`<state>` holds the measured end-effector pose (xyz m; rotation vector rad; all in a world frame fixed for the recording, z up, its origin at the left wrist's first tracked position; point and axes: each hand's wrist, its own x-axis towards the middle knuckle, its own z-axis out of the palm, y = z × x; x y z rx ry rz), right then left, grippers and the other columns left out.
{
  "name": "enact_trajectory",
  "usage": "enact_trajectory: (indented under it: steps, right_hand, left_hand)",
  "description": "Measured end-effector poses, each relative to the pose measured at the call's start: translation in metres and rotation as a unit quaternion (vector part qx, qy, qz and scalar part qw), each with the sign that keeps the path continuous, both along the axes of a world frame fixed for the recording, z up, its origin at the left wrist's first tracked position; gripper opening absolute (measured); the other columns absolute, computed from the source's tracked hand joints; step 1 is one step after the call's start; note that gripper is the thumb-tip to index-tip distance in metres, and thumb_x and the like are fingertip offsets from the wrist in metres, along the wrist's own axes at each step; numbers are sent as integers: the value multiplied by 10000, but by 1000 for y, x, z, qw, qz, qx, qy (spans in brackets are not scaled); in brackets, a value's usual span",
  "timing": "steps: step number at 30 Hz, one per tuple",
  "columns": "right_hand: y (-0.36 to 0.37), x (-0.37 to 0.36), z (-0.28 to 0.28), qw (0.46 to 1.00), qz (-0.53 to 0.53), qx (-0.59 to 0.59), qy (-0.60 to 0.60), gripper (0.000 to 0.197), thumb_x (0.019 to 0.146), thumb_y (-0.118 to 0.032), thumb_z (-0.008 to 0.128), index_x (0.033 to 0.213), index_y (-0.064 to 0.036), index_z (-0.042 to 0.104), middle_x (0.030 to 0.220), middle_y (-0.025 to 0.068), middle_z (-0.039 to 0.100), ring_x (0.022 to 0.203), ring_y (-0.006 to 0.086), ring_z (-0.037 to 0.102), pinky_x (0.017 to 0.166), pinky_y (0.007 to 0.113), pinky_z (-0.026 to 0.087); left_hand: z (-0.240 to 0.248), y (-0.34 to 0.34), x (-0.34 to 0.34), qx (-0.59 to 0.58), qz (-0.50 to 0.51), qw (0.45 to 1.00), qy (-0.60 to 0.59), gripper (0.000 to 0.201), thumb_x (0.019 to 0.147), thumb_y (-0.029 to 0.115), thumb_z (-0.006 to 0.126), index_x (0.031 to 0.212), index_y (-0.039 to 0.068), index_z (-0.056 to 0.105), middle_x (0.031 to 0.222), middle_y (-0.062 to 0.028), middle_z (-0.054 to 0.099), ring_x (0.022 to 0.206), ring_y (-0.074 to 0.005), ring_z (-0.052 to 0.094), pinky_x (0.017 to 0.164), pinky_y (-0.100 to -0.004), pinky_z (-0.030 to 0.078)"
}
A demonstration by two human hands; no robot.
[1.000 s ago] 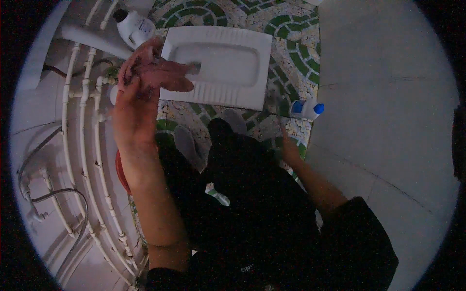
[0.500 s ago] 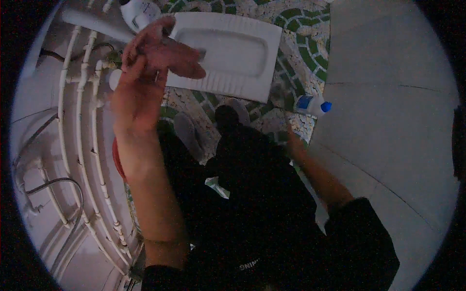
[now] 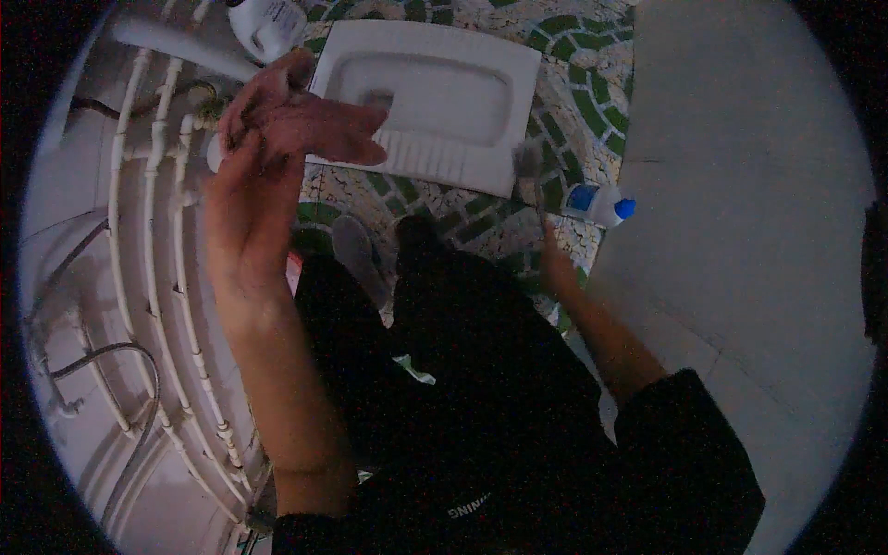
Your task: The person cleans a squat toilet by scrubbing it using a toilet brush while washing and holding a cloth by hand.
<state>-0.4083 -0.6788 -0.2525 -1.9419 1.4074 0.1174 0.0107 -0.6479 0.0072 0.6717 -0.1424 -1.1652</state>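
Note:
My left hand is raised at the left, its fingers closed on a crumpled reddish-brown cloth. Loose ends of the cloth hang out to the right, over the near left corner of a white squat toilet. Low at the right, my right hand is closed round the thin handle of a brush. The brush head looks greyish and blurred, close to the toilet's near right corner; whether it touches cannot be made out. Beside this hand lies a white bottle with a blue cap and blue label.
White pipes run along the left wall, with a grey flexible hose near them. A white jug stands behind the cloth. Green and cream mosaic tiles surround the toilet. A grey tiled wall rises at the right.
My left hand and the cloth have shifted slightly left and down. On the right, the brush has come up into clearer view near the toilet's corner.

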Motion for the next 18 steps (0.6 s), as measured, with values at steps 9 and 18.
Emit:
enact_trajectory:
  steps: [9, 18]
  right_hand:
    - [-173, 89, -60, 991, -113, -77, 4, 684, 787, -70, 489, 1384, -82, 154, 906, 246, 585, 854, 381, 557, 723, 446, 437]
    - [-200, 107, -28, 996, 5, -22, 87, 631, 787, -62, 484, 1349, -41, 199, 1031, 247, 557, 950, 397, 541, 771, 442, 452]
  left_hand:
    - [27, 9, -16, 13, 65, 998, 22, 311, 847, 20, 502, 1154, -5, 456, 1140, -128, 521, 1059, -215, 504, 981, -350, 366]
    - [21, 13, -13, 83, 96, 992, 3, 284, 844, 25, 512, 1126, 40, 487, 1111, -86, 536, 1049, -205, 506, 946, -372, 391]
